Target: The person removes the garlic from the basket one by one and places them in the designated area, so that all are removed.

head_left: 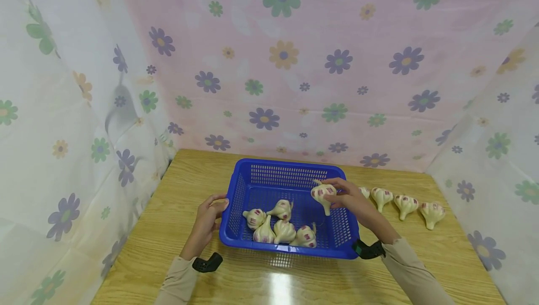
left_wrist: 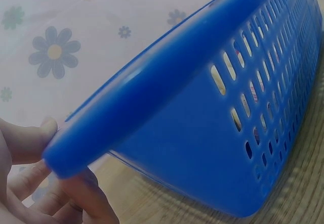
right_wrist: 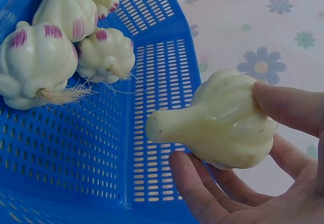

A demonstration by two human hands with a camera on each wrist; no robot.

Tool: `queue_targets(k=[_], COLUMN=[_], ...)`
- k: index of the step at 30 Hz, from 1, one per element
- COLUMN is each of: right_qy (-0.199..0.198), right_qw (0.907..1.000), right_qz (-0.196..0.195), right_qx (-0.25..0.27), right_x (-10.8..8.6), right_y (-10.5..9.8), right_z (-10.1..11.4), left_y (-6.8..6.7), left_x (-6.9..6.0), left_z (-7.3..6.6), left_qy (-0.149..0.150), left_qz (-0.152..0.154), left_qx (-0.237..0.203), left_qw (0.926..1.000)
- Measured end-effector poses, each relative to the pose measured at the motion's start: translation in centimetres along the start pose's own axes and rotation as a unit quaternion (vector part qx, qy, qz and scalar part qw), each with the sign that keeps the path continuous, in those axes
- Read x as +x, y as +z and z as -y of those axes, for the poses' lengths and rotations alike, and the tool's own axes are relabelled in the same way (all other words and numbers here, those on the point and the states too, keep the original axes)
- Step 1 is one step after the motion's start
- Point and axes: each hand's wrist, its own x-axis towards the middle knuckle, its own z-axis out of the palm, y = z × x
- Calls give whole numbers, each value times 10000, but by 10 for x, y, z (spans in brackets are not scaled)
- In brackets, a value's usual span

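- Five garlic bulbs lie together inside a blue plastic basket, grouped toward its near side and left of its middle.
- The basket is on the wooden tabletop; its sides have rows of slots.
- The right hand holds a single bulb above the right part of the basket, apart from the other bulbs. Its fingers and thumb are curled around the fat part, spread about as wide as the bulb.
- In the head view, this held bulb has its neck pointing down and its root threads at the top; in the right wrist view, the neck points left, toward the basket.
- The left hand grips the basket by its left rim. The left wrist view shows the thumb over the edge and the other fingers below it, closed narrowly on the rim.
- Four more bulbs stretch in a slanting row on the tabletop to the right of the basket; the one nearest the basket is partly hidden behind the right hand.
- Each wrist wears a black band, beside a beige sleeve.
- Flowered cloth hangs behind the tabletop and along both sides, pink at the back and whitish at the sides.
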Motion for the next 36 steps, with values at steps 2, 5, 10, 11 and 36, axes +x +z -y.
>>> queue_targets(k=[2, 5, 10, 11, 36], right_qy=[32, 48, 74, 97, 268], right_qw=[10000, 10000, 9998, 9997, 9987], right_qz=[-31, -40, -58, -70, -285], right_qx=[34, 66, 187, 217, 334], right_x=[-2, -4, -7, -8, -36], right_y=[-1, -3, -7, -7, -35], right_z=[-2, -5, -12, -13, -26], left_y=[0, 0, 1, 1, 1], left_x=[0, 0, 0, 0, 1], left_z=[0, 0, 1, 1, 1], left_qy=[7, 22, 25, 31, 39], left_qz=[-8, -15, -17, -18, -76], left_qx=[7, 17, -8, -2, 145], left_qw=[10000, 10000, 10000, 10000, 9999])
